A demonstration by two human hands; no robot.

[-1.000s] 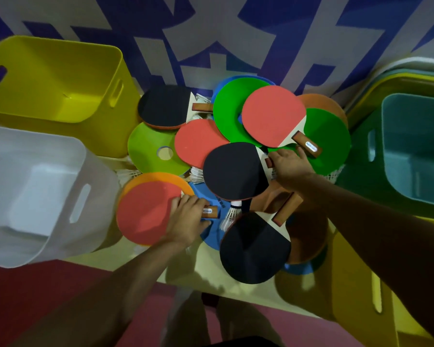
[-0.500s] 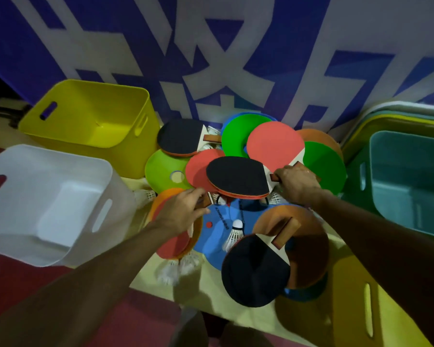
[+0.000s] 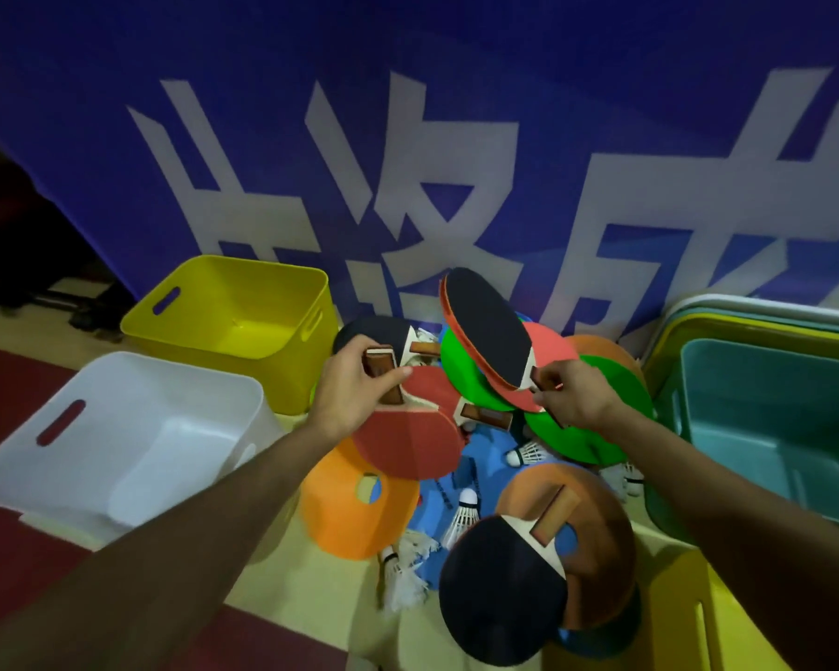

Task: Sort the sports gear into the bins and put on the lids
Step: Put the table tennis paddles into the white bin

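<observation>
Nearest me, my left hand (image 3: pixel 354 394) is wrapped round the handle of a red paddle (image 3: pixel 408 443). Its blade hangs low over the orange disc (image 3: pixel 350 515) and loose shuttlecocks (image 3: pixel 465 514). I judge a careless swing toward the white bin (image 3: pixel 185 375) could scatter them. Its long axis runs handle far, blade toward me. Farther out, my right hand (image 3: pixel 572 399) pinches the handle of a black-faced paddle (image 3: pixel 490 326) raised above the heap, its blade pointing away and left toward the banner (image 3: pixel 408 138). So light a pinch might let it pivot and drop.
</observation>
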